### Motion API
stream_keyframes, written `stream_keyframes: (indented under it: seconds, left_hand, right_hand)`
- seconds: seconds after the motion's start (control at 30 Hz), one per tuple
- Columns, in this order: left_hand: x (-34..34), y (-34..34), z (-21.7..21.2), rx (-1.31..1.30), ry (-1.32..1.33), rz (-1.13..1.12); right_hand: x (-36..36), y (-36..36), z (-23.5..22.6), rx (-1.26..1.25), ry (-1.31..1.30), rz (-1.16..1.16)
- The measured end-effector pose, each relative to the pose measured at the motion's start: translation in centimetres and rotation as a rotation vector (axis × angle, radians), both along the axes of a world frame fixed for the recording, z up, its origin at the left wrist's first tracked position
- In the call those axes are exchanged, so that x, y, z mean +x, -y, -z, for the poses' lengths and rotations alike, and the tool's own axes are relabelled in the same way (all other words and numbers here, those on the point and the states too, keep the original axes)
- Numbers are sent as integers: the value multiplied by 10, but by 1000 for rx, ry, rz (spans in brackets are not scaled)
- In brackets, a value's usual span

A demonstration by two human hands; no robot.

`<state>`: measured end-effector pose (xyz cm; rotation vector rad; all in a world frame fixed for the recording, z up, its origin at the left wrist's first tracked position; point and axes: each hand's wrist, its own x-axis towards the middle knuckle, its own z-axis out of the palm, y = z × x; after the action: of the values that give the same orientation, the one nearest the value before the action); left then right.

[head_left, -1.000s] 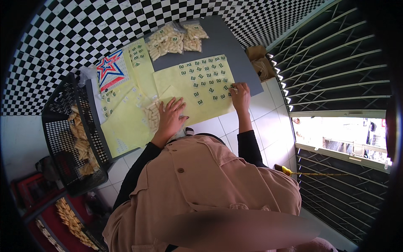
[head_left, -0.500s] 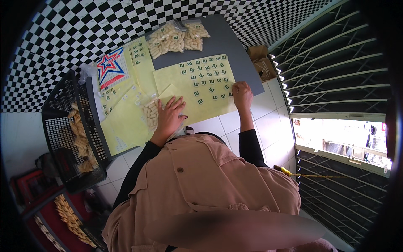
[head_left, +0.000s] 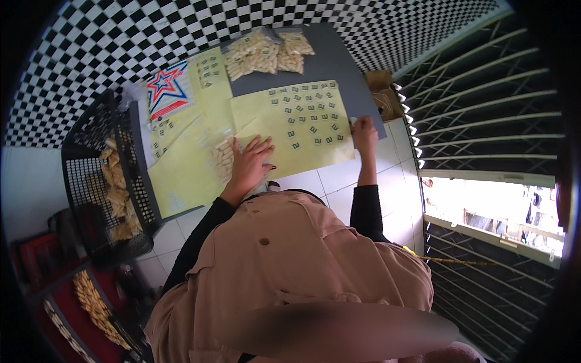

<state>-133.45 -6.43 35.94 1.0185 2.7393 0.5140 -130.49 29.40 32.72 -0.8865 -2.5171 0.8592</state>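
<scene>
My left hand (head_left: 249,166) lies flat, fingers spread, over the near left edge of a yellow sheet (head_left: 254,115) and against a clear bag of pale finger-shaped snacks (head_left: 223,156). Rows of small white stickers with a dark green mark (head_left: 313,107) cover the sheet's right half. Just beyond the sheet's right edge, my right hand (head_left: 365,137) is closed in a pinch. A small white piece (head_left: 353,121) shows at its fingertips; I cannot make out more of it.
Several filled snack bags (head_left: 266,53) lie on the grey table (head_left: 330,54). More yellow sheets (head_left: 178,181) and a white pack with a star (head_left: 168,91) are at the left. A black crate (head_left: 91,175) of snacks stands beside the table. A cardboard box (head_left: 380,91) sits behind its right edge.
The whole view has shifted slightly, so the table appears a little further right. My right hand has drawn slightly off the sheet's right edge. My left hand stays in place.
</scene>
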Motion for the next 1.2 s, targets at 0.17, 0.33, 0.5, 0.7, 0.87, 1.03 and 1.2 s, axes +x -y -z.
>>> stream_keyframes:
  seconds: [0.17,0.33,0.5,0.7,0.87,1.03,1.2]
  left_hand:
    - [0,8,-3,59,-18,13]
    - [4,42,-18,480,-152,-287]
    - [5,92,2,440,-270,-749]
    - [-1,106,5,438,124,-850]
    - [-13,113,18,525,152,-779]
    - [-25,120,32,560,248,-727]
    - [-25,122,21,635,154,-575]
  right_hand:
    - [6,6,-6,-9,-259,-14]
    - [4,70,-32,19,-324,-173]
    - [3,156,-50,-261,-347,-393]
    - [-3,229,-51,-355,-284,-641]
    - [-3,268,-51,-366,-256,-744]
    - [-2,295,-49,-385,-231,-747]
    - [-1,306,-33,-337,-252,-718]
